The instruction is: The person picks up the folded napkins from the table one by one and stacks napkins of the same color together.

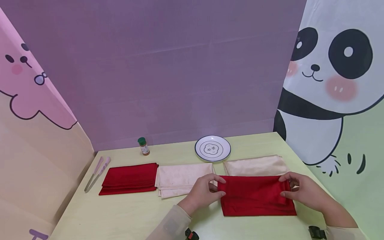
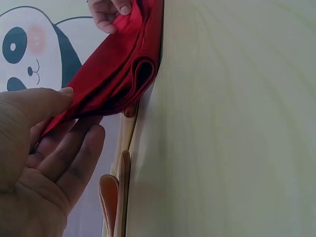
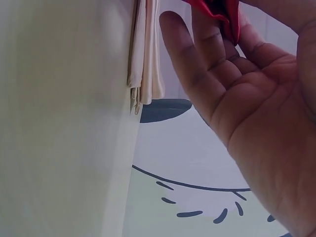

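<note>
A folded red cloth [image 1: 255, 196] spans the space between both hands at the right of the table. My left hand [image 1: 202, 191] pinches its left upper corner between thumb and fingers, and my right hand [image 1: 309, 193] grips the right upper corner. In the left wrist view the upper edge of the red cloth [image 2: 111, 69] is raised, while its lower folds hang close over the tabletop in loose loops. Just behind it lies a folded cream cloth [image 1: 255, 165], partly hidden by the red one. The right wrist view shows only a red corner [image 3: 227, 19] between my fingers.
Left of my left hand lies another folded cream cloth [image 1: 183, 175], then a second folded red cloth [image 1: 130, 178]. Tongs [image 1: 97, 174] lie at the far left. A green-capped jar [image 1: 143, 146] and a white plate [image 1: 212, 155] stand toward the back, before a purple wall [image 1: 180, 73].
</note>
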### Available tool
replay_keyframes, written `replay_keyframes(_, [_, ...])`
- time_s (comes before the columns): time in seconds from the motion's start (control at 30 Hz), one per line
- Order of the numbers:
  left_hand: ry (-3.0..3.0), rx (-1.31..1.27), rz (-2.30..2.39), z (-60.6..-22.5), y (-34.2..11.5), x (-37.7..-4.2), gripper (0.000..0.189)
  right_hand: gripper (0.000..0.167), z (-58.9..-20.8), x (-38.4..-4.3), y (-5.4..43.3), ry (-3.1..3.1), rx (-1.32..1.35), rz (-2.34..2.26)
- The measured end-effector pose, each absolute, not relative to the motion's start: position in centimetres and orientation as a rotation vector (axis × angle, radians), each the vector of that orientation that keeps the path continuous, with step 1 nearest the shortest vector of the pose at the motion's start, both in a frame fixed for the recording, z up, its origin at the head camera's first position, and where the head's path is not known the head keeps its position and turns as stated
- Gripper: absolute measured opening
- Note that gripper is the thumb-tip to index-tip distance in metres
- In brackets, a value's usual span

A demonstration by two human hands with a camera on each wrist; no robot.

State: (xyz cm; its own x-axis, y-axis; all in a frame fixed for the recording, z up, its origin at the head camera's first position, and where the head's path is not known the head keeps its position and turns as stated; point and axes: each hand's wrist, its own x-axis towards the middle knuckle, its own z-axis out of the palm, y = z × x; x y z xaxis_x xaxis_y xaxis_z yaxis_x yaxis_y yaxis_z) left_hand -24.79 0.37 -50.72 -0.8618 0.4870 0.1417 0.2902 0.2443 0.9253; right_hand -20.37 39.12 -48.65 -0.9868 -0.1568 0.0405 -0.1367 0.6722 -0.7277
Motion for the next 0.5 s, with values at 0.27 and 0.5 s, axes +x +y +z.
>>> replay_keyframes(0.27, [2.313, 0.797, 1.721, -50.71, 0.44, -24.80, 0.041, 0.051, -48.68, -20.18, 38.93, 2.880, -0.351, -1.322])
replay_keyframes(0.5, [2.376, 0.816, 1.720, -50.67, 0.37, -24.77, 0.037, 0.047, -48.48, -20.12, 38.91, 2.839, -0.398, -1.389])
